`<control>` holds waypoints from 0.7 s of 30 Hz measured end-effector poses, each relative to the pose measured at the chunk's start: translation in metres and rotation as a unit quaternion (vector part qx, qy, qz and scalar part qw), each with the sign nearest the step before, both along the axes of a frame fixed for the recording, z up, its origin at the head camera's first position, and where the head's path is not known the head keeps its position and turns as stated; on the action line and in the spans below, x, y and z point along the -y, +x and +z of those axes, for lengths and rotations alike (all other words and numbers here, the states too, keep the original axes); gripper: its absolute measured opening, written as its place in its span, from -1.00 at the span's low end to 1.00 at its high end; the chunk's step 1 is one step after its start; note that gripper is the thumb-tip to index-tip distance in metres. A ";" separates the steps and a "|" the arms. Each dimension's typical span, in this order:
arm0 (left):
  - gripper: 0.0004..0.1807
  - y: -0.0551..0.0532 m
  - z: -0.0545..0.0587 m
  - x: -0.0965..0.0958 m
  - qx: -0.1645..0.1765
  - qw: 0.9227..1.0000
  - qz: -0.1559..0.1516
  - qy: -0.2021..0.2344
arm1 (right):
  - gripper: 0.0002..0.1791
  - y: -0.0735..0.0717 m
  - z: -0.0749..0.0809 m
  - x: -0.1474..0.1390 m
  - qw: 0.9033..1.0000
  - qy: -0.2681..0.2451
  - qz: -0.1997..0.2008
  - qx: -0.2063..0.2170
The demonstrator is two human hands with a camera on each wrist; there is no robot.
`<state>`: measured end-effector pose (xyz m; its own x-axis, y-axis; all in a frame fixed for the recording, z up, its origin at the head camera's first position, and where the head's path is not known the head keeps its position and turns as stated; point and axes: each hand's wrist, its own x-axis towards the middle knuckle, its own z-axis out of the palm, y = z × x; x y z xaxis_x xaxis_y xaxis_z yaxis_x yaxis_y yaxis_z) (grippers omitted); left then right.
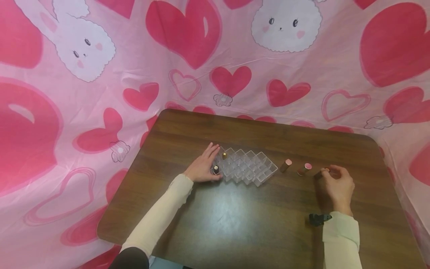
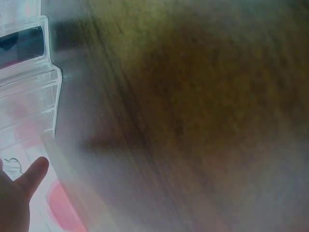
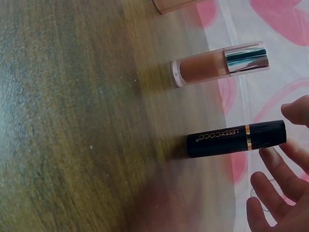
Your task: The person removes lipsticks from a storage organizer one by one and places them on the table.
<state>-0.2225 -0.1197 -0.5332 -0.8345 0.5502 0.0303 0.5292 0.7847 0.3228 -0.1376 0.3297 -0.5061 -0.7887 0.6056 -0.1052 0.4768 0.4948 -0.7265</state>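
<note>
My left hand [image 1: 203,167] rests at the left end of a clear lipstick organizer [image 1: 258,172], fingers extended along the far side and thumb straight along the near side. In that end of it stand a black-capped tube [image 1: 216,170] and a gold-topped tube [image 1: 224,155]. At the right, my right hand [image 1: 340,186] is around the top of an upright black lipstick [image 3: 217,142] with a gold band. One fingertip is right at the cap's side; a small gap shows beside the thumb [image 3: 295,110].
Left of the black lipstick stands a lip gloss [image 3: 203,67] with a shiny silver cap. Another tube [image 1: 286,165] stands between it and the organizer. A pink heart-print cloth [image 1: 235,52] hangs around the back and sides of the wooden table [image 1: 201,231].
</note>
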 end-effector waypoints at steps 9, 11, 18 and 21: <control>0.20 0.000 -0.001 0.000 0.001 1.000 0.001 0.000 | -0.43 -0.001 0.008 0.003 0.998 0.007 -0.027 -0.059; 0.19 0.000 -0.001 0.000 0.000 1.000 0.001 0.002 | -0.45 -0.002 0.012 0.004 0.996 0.007 -0.033 -0.079; 0.20 -0.001 -0.002 0.000 -0.004 1.000 0.000 0.002 | -0.49 -0.006 0.025 0.008 0.991 0.014 -0.036 -0.129; 0.20 -0.001 -0.002 0.000 -0.002 1.000 0.000 0.000 | -0.52 -0.007 0.029 0.013 0.987 0.024 -0.034 -0.154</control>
<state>-0.2233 -0.1197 -0.5352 -0.8343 0.5502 0.0345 0.5307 0.7847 0.3203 -0.1446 0.3171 -0.4768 -0.7366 0.6564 0.1631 0.2700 0.5065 -0.8188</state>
